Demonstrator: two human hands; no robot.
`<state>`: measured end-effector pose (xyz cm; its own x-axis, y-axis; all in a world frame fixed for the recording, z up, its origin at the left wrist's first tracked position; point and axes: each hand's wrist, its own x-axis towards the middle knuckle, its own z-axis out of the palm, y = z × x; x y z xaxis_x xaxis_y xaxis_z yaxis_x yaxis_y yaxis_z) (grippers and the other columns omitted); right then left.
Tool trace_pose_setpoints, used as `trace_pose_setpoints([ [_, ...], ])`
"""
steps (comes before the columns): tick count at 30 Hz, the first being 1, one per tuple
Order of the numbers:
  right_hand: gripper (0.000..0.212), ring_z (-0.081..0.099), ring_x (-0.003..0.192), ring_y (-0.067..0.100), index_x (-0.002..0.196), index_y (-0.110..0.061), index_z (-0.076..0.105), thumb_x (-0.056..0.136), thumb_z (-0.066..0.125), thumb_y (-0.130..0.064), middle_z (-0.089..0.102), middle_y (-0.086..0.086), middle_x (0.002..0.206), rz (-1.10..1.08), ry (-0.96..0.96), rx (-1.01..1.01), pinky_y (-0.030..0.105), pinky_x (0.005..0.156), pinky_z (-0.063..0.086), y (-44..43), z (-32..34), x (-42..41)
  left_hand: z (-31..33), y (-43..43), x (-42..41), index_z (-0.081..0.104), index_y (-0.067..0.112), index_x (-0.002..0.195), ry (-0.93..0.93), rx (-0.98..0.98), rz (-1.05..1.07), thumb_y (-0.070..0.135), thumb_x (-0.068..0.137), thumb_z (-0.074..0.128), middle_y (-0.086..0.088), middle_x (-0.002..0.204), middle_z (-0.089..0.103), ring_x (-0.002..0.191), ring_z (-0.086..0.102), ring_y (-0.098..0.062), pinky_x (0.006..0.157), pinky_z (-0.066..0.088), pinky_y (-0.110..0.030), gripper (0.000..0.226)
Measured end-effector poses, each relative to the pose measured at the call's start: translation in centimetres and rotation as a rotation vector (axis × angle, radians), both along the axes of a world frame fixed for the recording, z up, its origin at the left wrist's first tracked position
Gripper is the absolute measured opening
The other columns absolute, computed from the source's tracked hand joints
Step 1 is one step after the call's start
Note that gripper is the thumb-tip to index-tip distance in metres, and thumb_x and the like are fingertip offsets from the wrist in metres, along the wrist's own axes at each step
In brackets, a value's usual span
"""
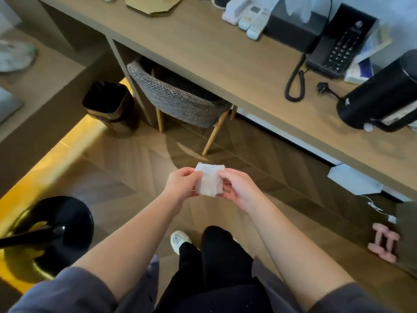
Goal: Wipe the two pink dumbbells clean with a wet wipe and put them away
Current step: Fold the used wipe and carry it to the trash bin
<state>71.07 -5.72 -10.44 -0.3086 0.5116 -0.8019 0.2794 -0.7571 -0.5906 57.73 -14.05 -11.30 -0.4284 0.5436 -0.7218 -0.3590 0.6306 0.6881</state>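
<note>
Wet wipe [208, 182] above floor [126, 177], near desk [225, 64]

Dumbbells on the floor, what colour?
Pale pink dumbbells, both, lying by the desk; seen in the head view, lower right.

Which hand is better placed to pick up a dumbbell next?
Probably right. The dumbbells lie on the floor to the person's right, nearer the right hand; the left hand could keep the wipe, which both pinch now.
</note>
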Motion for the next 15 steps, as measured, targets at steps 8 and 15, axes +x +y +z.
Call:
trace_pose_setpoints([
  [8,0.011,0.072,0.087,0.019,0.096,-0.016,0.067,0.098,0.057,-0.012,0.073,0.006,0.096,0.055,-0.020,-0.040,0.031,0.062,0.059,2.1,-1.1,-13.5,-0.7,1.5,-13.1,0.069,0.011,0.093,-0.007,-0.023,0.065,0.014,0.092,0.062,-0.009,0.095,0.070,0.085,0.068,-0.021,0.059,0.056,-0.026,0.008],
  [15,0.016,0.071,0.080,0.018,0.107,-0.010,0.067,0.099,0.054,-0.009,0.072,0.007,0.094,0.127,0.013,-0.095,0.031,0.067,0.060,6.5,-2.5,-28.9,-1.8,4.9,-27.8,0.069,0.007,0.103,0.023,-0.037,0.112,0.015,0.094,0.061,-0.008,0.096,0.069,0.082,0.067,-0.017,0.056,0.055,-0.023,0.013],
])
